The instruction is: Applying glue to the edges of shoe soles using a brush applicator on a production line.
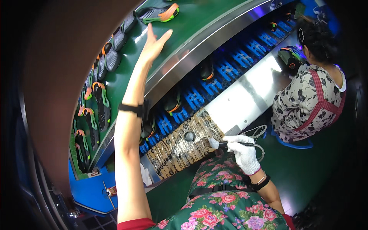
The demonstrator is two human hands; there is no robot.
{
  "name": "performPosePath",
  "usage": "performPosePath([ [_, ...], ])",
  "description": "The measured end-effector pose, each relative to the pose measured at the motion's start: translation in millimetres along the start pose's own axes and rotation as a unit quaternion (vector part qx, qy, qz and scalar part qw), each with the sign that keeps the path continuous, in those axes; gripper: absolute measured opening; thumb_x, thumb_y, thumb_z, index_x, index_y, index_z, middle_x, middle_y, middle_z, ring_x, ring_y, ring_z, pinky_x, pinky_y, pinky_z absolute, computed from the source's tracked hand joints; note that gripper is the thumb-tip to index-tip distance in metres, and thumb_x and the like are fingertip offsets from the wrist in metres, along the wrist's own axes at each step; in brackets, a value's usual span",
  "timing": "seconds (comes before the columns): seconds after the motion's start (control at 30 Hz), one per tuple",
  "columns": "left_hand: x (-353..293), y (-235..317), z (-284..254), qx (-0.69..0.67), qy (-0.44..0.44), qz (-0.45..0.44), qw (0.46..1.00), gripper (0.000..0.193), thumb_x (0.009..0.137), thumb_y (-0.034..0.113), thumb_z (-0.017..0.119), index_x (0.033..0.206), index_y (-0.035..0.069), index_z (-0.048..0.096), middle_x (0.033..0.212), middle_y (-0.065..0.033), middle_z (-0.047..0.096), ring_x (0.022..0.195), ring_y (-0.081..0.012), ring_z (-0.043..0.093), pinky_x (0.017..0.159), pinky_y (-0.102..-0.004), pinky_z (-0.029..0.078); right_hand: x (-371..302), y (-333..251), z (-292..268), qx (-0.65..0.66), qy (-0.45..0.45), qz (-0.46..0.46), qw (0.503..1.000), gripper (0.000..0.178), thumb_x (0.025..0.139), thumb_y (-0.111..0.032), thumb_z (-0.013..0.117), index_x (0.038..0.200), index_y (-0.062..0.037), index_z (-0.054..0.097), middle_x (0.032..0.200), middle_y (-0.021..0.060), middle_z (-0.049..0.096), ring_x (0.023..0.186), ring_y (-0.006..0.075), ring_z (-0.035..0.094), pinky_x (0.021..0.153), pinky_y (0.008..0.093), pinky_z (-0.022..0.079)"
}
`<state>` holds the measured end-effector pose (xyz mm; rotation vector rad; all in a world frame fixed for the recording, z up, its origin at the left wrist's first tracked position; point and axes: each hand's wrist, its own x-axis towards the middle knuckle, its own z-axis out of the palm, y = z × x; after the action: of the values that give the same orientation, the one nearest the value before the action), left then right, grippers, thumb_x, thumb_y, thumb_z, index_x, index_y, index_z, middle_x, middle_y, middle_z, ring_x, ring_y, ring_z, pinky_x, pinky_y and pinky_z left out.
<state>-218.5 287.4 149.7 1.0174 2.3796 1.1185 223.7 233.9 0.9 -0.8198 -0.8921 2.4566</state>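
My left hand (pixel 154 45) is bare and stretched over the green conveyor belt (pixel 203 10), fingers apart and holding nothing. Just beyond its fingertips lies a grey shoe sole with orange and green parts (pixel 159 14); I see a small gap between them. My right hand (pixel 244 154), in a white glove, is closed round a brush (pixel 213 143) with pale bristles. The bristle end hovers at or rests on the edge of a tape-covered ledge (pixel 180 147); contact is hard to tell. A small dark round thing (pixel 189 136) sits on this ledge.
Several soles, among them a dark sole (pixel 101 105), line the belt's left side. Dark shoe uppers (pixel 207 72) stand along a lower line of blue holders (pixel 195 98). A metal rail (pixel 214 32) separates both lines. At right a co-worker (pixel 306 99) sits beside a white ledge (pixel 249 92).
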Motion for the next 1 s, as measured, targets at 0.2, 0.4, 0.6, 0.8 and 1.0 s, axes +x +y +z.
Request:
performPosePath([
  [0.2,108,17,11,0.155,0.009,-0.029,0.987,0.101,0.081,0.069,0.074,0.154,0.008,0.041,0.121,-0.0173,0.068,0.087,-0.0232,0.071,0.061,-0.0334,0.059,-6,-16,-24,0.024,0.057,-0.027,0.998,0.021,0.084,0.008,0.068,0.102,0.0041,0.077,0.104,0.0171,0.078,0.084,0.0179,0.073,0.072,0.0270,0.059],
  [0.4,61,-11,-5,-0.033,0.061,0.023,0.997,0.044,0.085,0.036,0.087,0.106,0.004,0.066,0.094,-0.0056,0.067,0.082,-0.0140,0.066,0.068,-0.0309,0.059,-4,-33,-37,0.031,0.066,-0.011,0.997,0.017,0.084,0.007,0.068,0.098,0.0026,0.077,0.105,0.0177,0.077,0.085,0.0182,0.073,0.072,0.0270,0.059],
  [0.6,-104,-21,-4,-0.154,0.140,0.079,0.975,0.036,0.083,0.019,0.089,0.095,0.003,0.059,0.112,-0.0061,0.058,0.099,-0.0152,0.063,0.085,-0.0319,0.058,6,-42,-29,0.014,0.025,0.011,1.000,0.018,0.084,0.007,0.068,0.099,0.0020,0.076,0.106,0.0178,0.077,0.085,0.0181,0.072,0.073,0.0270,0.059],
  [0.8,-241,-47,10,-0.155,0.230,0.114,0.954,0.035,0.083,0.006,0.084,0.101,0.007,0.053,0.136,-0.0111,0.044,0.127,-0.0201,0.050,0.105,-0.0380,0.047,6,-43,-14,-0.029,-0.009,0.041,0.999,0.019,0.084,0.006,0.068,0.101,0.0025,0.076,0.107,0.0179,0.077,0.084,0.0175,0.072,0.073,0.0268,0.058],
  [1.0,-317,-61,31,-0.134,0.350,0.107,0.921,0.053,0.076,0.045,0.089,0.097,0.009,0.056,0.138,-0.0151,0.048,0.130,-0.0245,0.045,0.113,-0.0404,0.030,2,-34,-13,-0.033,-0.002,0.034,0.999,0.019,0.082,0.008,0.069,0.099,0.0031,0.076,0.108,0.0188,0.077,0.085,0.0190,0.073,0.072,0.0276,0.059],
])
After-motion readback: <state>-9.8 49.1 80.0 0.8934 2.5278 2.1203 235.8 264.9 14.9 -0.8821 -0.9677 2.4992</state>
